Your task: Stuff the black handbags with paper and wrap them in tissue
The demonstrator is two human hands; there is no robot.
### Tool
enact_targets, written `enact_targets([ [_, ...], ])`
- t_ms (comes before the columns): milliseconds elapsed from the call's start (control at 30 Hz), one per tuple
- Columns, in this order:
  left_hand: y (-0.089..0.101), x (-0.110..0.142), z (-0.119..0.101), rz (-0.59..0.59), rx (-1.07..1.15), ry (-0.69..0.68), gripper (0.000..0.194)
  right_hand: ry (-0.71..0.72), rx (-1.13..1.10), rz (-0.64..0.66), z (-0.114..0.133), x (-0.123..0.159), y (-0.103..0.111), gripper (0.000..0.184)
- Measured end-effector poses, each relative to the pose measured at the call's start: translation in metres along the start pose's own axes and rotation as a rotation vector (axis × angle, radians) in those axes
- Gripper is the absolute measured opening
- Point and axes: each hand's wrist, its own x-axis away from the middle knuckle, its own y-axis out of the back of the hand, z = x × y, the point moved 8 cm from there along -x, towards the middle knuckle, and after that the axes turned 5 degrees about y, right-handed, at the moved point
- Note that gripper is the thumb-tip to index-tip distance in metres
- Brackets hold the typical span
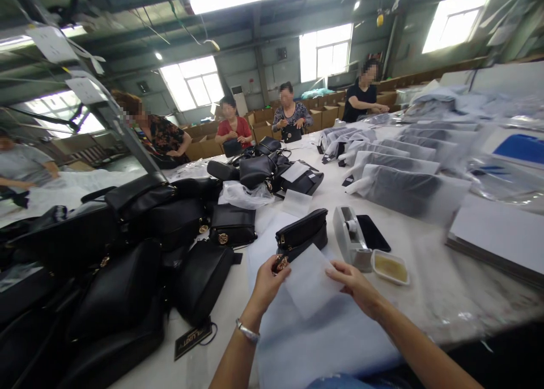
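A small black handbag (302, 230) with a zip stands on the table in front of me. My left hand (268, 284) is closed at its near corner, pinching a round gold charm (280, 263). Between my hands is a thin, translucent white sheet of paper (312, 284), whose right edge my right hand (351, 284) pinches. The sheet's left edge reaches my left fingertips; whether they grip it too, I cannot tell. Part of the bag's lower front is hidden behind the paper. Under my hands lies a large whitish sheet (323, 343).
Black handbags (119, 287) are heaped on the left, near a black hang tag (193, 339). To the right are a tape dispenser (351, 239), a phone (373, 233) and a small tub (390, 267). Wrapped bags (408, 190) stand farther back. Several people work across the table.
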Motion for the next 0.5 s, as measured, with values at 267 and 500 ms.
enact_targets([
  [267,0.01,0.001,-0.021,-0.078,-0.126,-0.037,0.027,-0.005,0.308,0.039,-0.014,-0.017,0.0,0.047],
  [500,-0.004,0.019,-0.012,-0.128,0.075,0.132,0.048,0.058,-0.061,0.078,-0.035,-0.024,-0.025,0.052],
])
